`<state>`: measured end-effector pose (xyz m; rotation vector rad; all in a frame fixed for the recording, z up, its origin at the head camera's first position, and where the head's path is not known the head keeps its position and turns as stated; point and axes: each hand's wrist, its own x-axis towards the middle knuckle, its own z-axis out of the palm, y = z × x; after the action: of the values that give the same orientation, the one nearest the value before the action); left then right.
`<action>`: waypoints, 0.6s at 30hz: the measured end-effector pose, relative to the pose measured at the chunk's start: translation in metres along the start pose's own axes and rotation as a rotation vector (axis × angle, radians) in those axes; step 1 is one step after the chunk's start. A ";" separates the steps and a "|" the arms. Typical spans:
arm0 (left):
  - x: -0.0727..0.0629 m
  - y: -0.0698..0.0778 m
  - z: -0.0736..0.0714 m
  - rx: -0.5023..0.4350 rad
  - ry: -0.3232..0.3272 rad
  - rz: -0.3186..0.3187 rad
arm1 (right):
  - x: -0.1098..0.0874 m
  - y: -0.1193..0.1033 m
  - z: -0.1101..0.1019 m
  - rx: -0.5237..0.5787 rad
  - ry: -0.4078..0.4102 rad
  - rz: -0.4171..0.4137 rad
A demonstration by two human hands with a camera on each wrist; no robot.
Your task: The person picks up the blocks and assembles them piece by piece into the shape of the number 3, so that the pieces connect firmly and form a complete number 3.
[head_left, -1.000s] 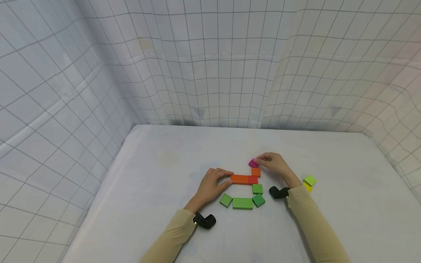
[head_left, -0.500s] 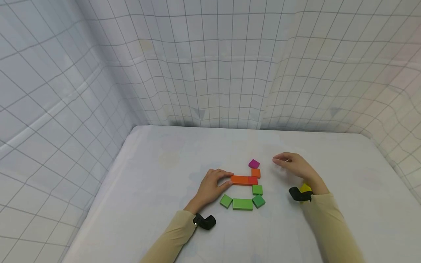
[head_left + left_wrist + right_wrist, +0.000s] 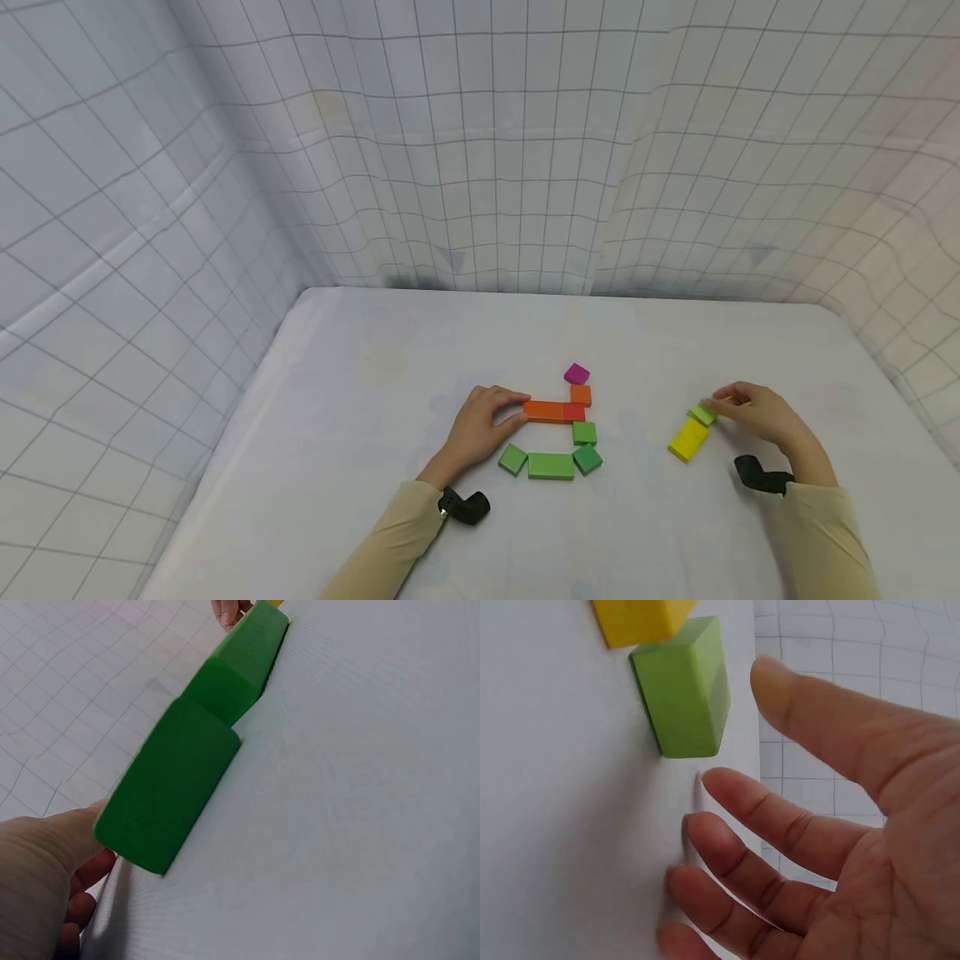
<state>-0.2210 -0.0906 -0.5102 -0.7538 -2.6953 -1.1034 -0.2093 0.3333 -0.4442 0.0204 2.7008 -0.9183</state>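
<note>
In the head view my left hand [image 3: 480, 425] is at the left end of a long orange block [image 3: 543, 412], thumb and index finger pinching its end. A red block [image 3: 574, 412] adjoins that block's right end. In the left wrist view, green blocks [image 3: 169, 784] hide the orange one. My right hand [image 3: 757, 412] is beside a lime-green block [image 3: 702, 414]. The right wrist view shows thumb and fingers apart around its near end, with a gap between them and the lime-green block [image 3: 679, 694]. A yellow block [image 3: 687, 440] touches the lime-green one.
Above the red block lie an orange square block [image 3: 581, 395] and a magenta block [image 3: 577, 373]. Below are a small green block [image 3: 584, 433], a dark green block [image 3: 587, 458], a long green block [image 3: 551, 467] and a tilted green block [image 3: 513, 459]. Gridded cloth [image 3: 480, 167] surrounds the white table [image 3: 375, 350].
My right hand let go of the magenta block, leaving it above the orange square, and moved right and nearer to the lime-green block. My left hand has stayed in place.
</note>
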 end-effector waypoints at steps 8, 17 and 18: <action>-0.001 0.001 0.000 -0.009 0.000 0.000 | 0.001 0.010 0.003 0.089 -0.042 -0.026; 0.000 0.002 0.000 -0.005 0.002 0.001 | 0.019 0.002 -0.005 0.049 -0.099 -0.027; 0.000 0.002 -0.001 -0.005 0.000 -0.001 | 0.022 0.001 -0.005 0.049 -0.106 -0.030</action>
<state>-0.2199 -0.0899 -0.5086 -0.7529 -2.6939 -1.1115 -0.2319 0.3353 -0.4465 -0.0577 2.5880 -0.9658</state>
